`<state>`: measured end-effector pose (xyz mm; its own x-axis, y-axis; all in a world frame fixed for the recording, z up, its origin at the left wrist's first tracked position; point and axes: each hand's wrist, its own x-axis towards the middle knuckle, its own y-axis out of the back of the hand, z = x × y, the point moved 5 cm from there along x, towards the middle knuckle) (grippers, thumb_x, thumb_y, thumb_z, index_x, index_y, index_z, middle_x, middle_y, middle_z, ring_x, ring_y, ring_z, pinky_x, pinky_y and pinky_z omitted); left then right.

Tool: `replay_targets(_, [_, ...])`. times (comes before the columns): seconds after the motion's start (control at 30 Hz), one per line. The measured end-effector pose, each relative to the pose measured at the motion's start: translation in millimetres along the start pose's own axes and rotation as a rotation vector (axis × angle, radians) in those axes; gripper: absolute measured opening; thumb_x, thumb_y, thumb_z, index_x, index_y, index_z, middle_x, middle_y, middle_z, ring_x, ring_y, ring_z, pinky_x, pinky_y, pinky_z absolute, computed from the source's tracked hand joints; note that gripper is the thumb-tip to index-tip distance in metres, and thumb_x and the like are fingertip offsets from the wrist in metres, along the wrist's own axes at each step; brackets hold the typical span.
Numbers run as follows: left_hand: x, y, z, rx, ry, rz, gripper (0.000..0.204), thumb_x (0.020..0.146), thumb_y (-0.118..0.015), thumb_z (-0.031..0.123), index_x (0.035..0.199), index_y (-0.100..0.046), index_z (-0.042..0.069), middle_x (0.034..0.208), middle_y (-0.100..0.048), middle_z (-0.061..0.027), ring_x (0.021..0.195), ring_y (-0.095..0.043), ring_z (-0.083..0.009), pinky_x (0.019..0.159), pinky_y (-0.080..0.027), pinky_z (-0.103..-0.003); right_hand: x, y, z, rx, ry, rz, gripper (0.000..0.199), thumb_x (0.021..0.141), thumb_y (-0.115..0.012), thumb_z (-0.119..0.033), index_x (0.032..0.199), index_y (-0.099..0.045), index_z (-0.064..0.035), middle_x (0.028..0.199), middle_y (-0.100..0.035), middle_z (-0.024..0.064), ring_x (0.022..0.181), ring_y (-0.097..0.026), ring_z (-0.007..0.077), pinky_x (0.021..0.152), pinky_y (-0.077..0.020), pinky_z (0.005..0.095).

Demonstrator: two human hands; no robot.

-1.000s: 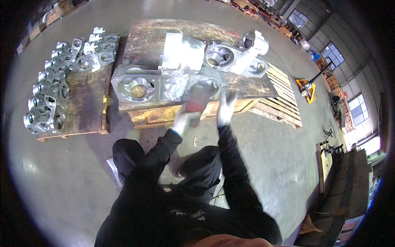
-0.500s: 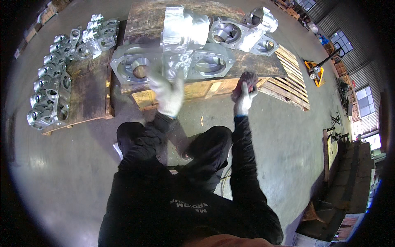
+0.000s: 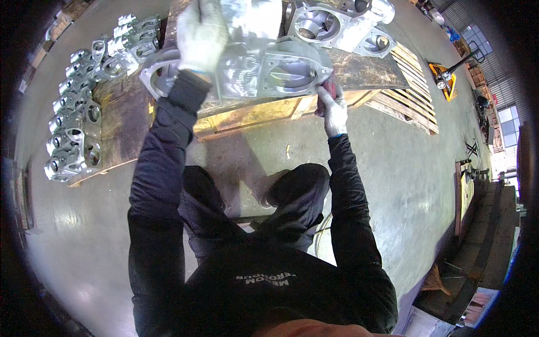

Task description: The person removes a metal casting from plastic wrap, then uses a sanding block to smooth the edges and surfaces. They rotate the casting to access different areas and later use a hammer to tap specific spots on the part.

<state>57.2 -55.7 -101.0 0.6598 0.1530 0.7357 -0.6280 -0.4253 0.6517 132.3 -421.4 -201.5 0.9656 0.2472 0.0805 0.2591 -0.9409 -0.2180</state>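
A large silver metal casting (image 3: 241,73) with round bored openings lies on the wooden-topped crate (image 3: 359,73) before me. My left hand (image 3: 203,39), in a white glove, reaches over the casting's left side and covers part of it. Its fingers are blurred and run to the upper edge, so their grip does not show. At the near right corner of the casting's flange is my right hand (image 3: 335,112), also gloved, closed around a dark reddish rag (image 3: 325,98). The rag is against or right beside the flange; which one is unclear.
Another silver casting (image 3: 320,25) sits farther right on the crate. To the left, a pallet (image 3: 120,123) carries several smaller castings (image 3: 73,126). A slatted pallet (image 3: 407,95) lies beyond the crate's right end, with a yellow pallet jack (image 3: 443,81) farther off. A broom (image 3: 433,281) is at lower right.
My left hand has moved forward over the casting, its arm stretched out. My right hand has brought the rag to the flange's near right corner. The view has shifted slightly.
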Motion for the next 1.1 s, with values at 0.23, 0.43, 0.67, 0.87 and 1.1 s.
replay_targets(0.23, [70.7, -21.3, -146.3, -0.289, -0.002, 0.082, 0.046, 0.107, -0.039, 0.031, 0.139, -0.055, 0.002, 0.135, -0.059, -0.0243, 0.129, -0.053, -0.0387, 0.109, -0.040, -0.045, -100.6, -67.5, 30.9, -0.226, 0.059, -0.091, 0.081, 0.085, -0.071, -0.009, 0.152, -0.025, -0.0077, 0.131, -0.056, 0.0184, 0.108, -0.061, 0.0253, 0.089, -0.0538, 0.0376])
replay_targets(0.43, [71.0, 50.1, -162.8, -0.636, 0.326, -0.042, 0.076, 0.101, -0.033, 0.065, 0.137, -0.060, 0.005, 0.135, -0.062, -0.0253, 0.132, -0.053, -0.0431, 0.113, -0.037, -0.043, -140.2, -95.0, 13.2, -0.654, 0.511, -0.301, 0.068, 0.078, -0.072, -0.012, 0.142, -0.048, -0.0085, 0.144, -0.051, 0.0193, 0.121, -0.056, 0.0428, 0.103, -0.0482, 0.0467])
replay_targets(0.67, [120.4, 76.0, -110.8, -0.572, 0.236, -0.381, 0.071, 0.097, -0.048, 0.062, 0.128, -0.063, 0.000, 0.127, -0.065, -0.0257, 0.121, -0.059, -0.0409, 0.105, -0.043, -0.041, -82.2, -54.9, -30.2, -1.552, 1.221, -0.553, 0.053, 0.084, -0.062, -0.025, 0.137, -0.061, -0.0253, 0.150, -0.054, -0.0050, 0.108, -0.058, 0.0222, 0.088, -0.0465, 0.0353])
replay_targets(0.87, [123.5, 48.4, -104.5, -0.180, -0.201, -0.237, 0.054, 0.094, -0.057, 0.043, 0.128, -0.064, 0.002, 0.126, -0.065, -0.0285, 0.119, -0.061, -0.0417, 0.102, -0.046, -0.043, -80.5, -71.5, -9.6, -1.321, 0.740, -0.498, 0.057, 0.080, -0.066, -0.027, 0.136, -0.065, -0.0225, 0.142, -0.062, 0.0032, 0.111, -0.062, 0.0299, 0.097, -0.0448, 0.0494])
replay_targets(1.1, [134.2, 46.7, -112.8, -0.210, -0.049, -0.227, 0.037, 0.096, -0.051, 0.035, 0.120, -0.069, 0.013, 0.125, -0.063, -0.0292, 0.116, -0.060, -0.0456, 0.101, -0.047, -0.046, -122.7, -87.7, 37.0, 0.222, -0.490, -0.358, 0.044, 0.089, -0.066, -0.020, 0.129, -0.065, -0.0024, 0.101, -0.072, 0.0050, 0.084, -0.066, 0.0147, 0.075, -0.0530, 0.0303])
